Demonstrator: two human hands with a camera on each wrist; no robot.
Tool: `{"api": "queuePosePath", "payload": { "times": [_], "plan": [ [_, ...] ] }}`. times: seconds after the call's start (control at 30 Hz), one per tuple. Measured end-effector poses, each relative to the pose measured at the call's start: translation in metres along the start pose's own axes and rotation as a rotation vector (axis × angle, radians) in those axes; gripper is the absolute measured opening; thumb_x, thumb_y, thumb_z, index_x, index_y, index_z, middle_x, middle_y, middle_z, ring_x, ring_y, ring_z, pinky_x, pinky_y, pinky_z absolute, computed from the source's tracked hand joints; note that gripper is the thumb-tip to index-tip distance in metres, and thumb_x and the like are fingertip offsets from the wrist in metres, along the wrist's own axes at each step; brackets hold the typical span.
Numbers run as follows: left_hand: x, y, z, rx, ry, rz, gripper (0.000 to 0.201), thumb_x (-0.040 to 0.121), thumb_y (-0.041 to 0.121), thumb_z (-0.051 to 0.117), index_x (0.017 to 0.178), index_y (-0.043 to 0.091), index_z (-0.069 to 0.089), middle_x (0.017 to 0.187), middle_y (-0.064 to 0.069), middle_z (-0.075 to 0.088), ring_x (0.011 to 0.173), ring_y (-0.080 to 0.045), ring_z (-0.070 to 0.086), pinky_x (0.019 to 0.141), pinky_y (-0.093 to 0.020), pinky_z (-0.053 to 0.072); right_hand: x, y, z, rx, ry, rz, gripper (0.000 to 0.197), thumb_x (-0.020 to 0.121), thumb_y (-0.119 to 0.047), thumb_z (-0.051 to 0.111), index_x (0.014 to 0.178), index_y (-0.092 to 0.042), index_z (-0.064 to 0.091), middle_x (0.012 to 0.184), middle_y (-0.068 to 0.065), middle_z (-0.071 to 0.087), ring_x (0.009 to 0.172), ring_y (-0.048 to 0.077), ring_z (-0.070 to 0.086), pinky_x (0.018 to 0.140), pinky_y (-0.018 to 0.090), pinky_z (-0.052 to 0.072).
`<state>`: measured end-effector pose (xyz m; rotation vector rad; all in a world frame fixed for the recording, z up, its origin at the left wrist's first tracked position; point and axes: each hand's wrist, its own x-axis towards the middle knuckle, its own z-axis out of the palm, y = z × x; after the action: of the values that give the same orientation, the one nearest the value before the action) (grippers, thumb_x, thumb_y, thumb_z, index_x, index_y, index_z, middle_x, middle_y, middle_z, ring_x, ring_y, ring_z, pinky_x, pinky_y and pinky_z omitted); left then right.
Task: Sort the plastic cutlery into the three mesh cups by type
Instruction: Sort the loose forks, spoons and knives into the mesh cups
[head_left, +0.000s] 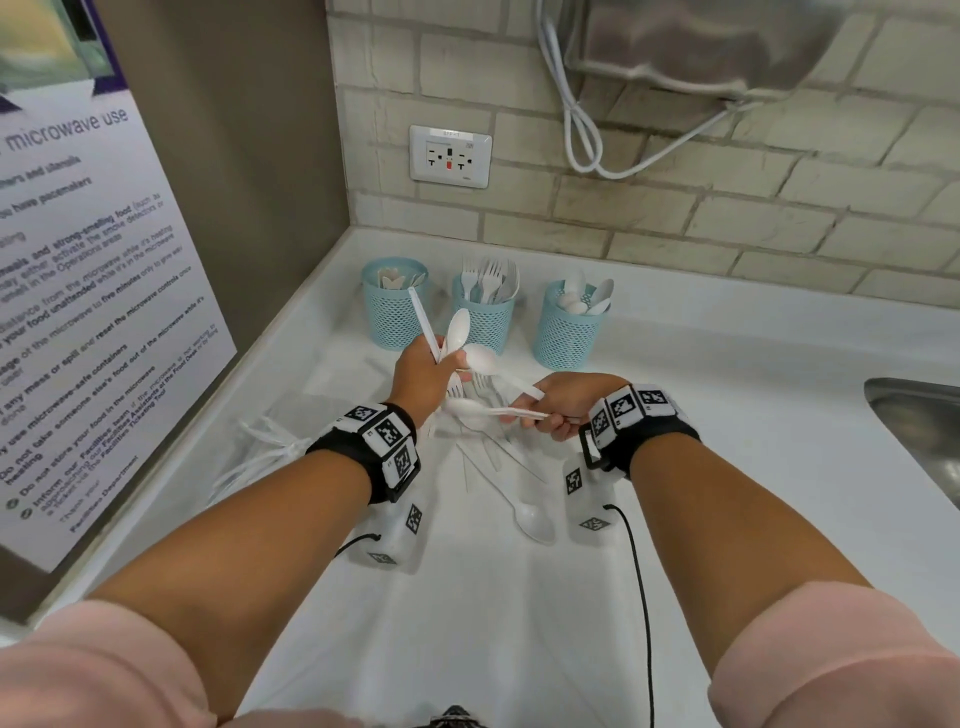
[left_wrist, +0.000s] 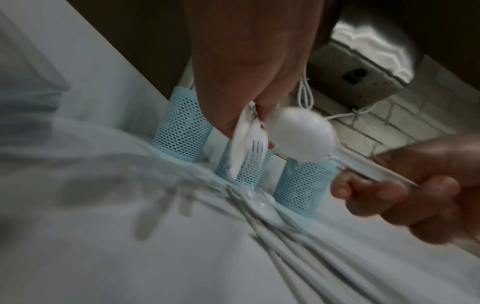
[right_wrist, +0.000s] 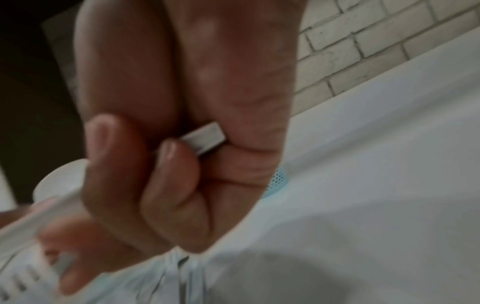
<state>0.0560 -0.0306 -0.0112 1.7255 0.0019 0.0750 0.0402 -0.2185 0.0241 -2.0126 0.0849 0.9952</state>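
Three blue mesh cups stand at the back of the white counter: the left cup (head_left: 393, 312) with knives, the middle cup (head_left: 484, 319) with forks, the right cup (head_left: 568, 327) with spoons. My left hand (head_left: 445, 365) grips a bunch of white cutlery in front of the cups: a knife (head_left: 423, 322), a spoon (head_left: 458, 328) and a fork (left_wrist: 257, 146). My right hand (head_left: 540, 410) grips the handles of two spoons (head_left: 480, 359), whose bowls point towards the left hand. In the right wrist view, my fingers (right_wrist: 176, 156) curl round a white handle (right_wrist: 205, 134). Loose cutlery (head_left: 488, 449) lies beneath both hands.
A single spoon (head_left: 532, 519) lies nearer to me on the counter (head_left: 727, 415). Clear plastic wrappers (head_left: 260, 447) lie at the left edge by the wall poster. A steel sink (head_left: 919, 431) sits at the right. A wall outlet (head_left: 449, 156) and hanging cable are behind the cups.
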Motion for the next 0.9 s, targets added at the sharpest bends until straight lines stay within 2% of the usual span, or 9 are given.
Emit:
{"api": "queuePosePath", "payload": {
  "times": [0.1,0.17,0.23,0.37,0.53,0.63,0.73,0.83,0.9],
  "plan": [
    [0.000,-0.003,-0.008,-0.251,-0.012,-0.112,0.014,0.089,0.003,0.058,0.082,0.014,0.056,0.083,-0.011,0.065,0.059,-0.010,0.067,0.066,-0.025,0.056,-0.001,0.003,-0.009,0.134,-0.090,0.055,0.033,0.098,0.000,0.024,0.098,-0.012,0.054,0.054,-0.005,0.042,0.031,0.002,0.027,0.032,0.012,0.022],
    [-0.001,-0.005,-0.010,-0.333,-0.030,-0.153,0.012,0.092,0.003,0.055,0.084,0.012,0.057,0.083,-0.010,0.065,0.058,-0.008,0.067,0.067,-0.023,0.056,-0.002,0.004,-0.013,0.195,-0.105,0.066,0.029,0.099,-0.007,0.027,0.100,-0.014,0.055,0.054,-0.006,0.041,0.032,0.002,0.026,0.031,0.012,0.022],
    [-0.001,-0.007,-0.008,-0.344,-0.048,-0.184,0.006,0.093,0.005,0.054,0.090,0.006,0.059,0.084,-0.008,0.066,0.059,-0.006,0.068,0.068,-0.023,0.055,0.001,0.004,-0.014,0.284,-0.131,0.053,0.027,0.100,-0.024,0.031,0.100,-0.016,0.056,0.054,-0.006,0.043,0.032,0.002,0.028,0.032,0.010,0.022],
    [-0.004,-0.004,0.000,-0.433,-0.123,-0.234,0.013,0.095,0.006,0.051,0.107,0.003,0.056,0.090,-0.010,0.067,0.065,-0.010,0.070,0.073,-0.028,0.057,0.010,0.008,-0.011,0.368,-0.016,-0.074,0.049,0.097,-0.054,0.022,0.101,-0.021,0.058,0.047,-0.009,0.040,0.033,0.002,0.029,0.034,0.014,0.025],
    [-0.007,0.002,0.006,-0.521,-0.156,-0.277,0.020,0.095,0.008,0.051,0.112,0.001,0.058,0.096,-0.014,0.066,0.082,-0.022,0.067,0.070,-0.031,0.058,0.021,0.013,-0.001,0.384,0.155,-0.210,0.033,0.097,-0.043,0.041,0.104,-0.019,0.062,0.055,-0.009,0.038,0.042,0.004,0.032,0.052,0.020,0.028],
    [-0.006,0.002,0.008,-0.503,-0.126,-0.283,0.026,0.094,0.009,0.054,0.117,-0.002,0.057,0.100,-0.015,0.066,0.087,-0.024,0.066,0.079,-0.034,0.056,0.018,0.009,0.005,0.419,0.151,-0.230,0.030,0.098,-0.036,0.042,0.092,-0.014,0.062,0.058,-0.005,0.043,0.044,0.004,0.039,0.047,0.016,0.037],
    [-0.005,0.001,0.009,-0.469,-0.091,-0.281,0.026,0.093,0.011,0.056,0.115,-0.001,0.058,0.095,-0.013,0.067,0.078,-0.019,0.068,0.072,-0.031,0.057,0.011,0.002,0.012,0.373,0.133,-0.193,0.030,0.101,-0.029,0.037,0.087,-0.013,0.058,0.063,0.000,0.045,0.042,0.005,0.040,0.041,0.015,0.037],
    [-0.003,-0.001,0.009,-0.419,-0.061,-0.298,0.023,0.093,0.009,0.056,0.112,-0.002,0.058,0.093,-0.016,0.066,0.077,-0.024,0.065,0.075,-0.035,0.054,0.015,0.001,0.018,0.248,0.268,-0.200,0.030,0.101,-0.032,0.036,0.106,-0.013,0.058,0.068,0.003,0.048,0.044,0.008,0.033,0.040,0.018,0.027],
    [-0.003,-0.001,0.010,-0.414,-0.050,-0.300,0.012,0.092,0.007,0.056,0.102,0.001,0.060,0.094,-0.017,0.066,0.079,-0.025,0.065,0.079,-0.037,0.054,0.016,0.003,0.021,0.187,0.326,-0.292,0.026,0.098,-0.040,0.042,0.112,-0.023,0.057,0.062,-0.001,0.046,0.043,0.007,0.030,0.041,0.018,0.024]
  ]
}}
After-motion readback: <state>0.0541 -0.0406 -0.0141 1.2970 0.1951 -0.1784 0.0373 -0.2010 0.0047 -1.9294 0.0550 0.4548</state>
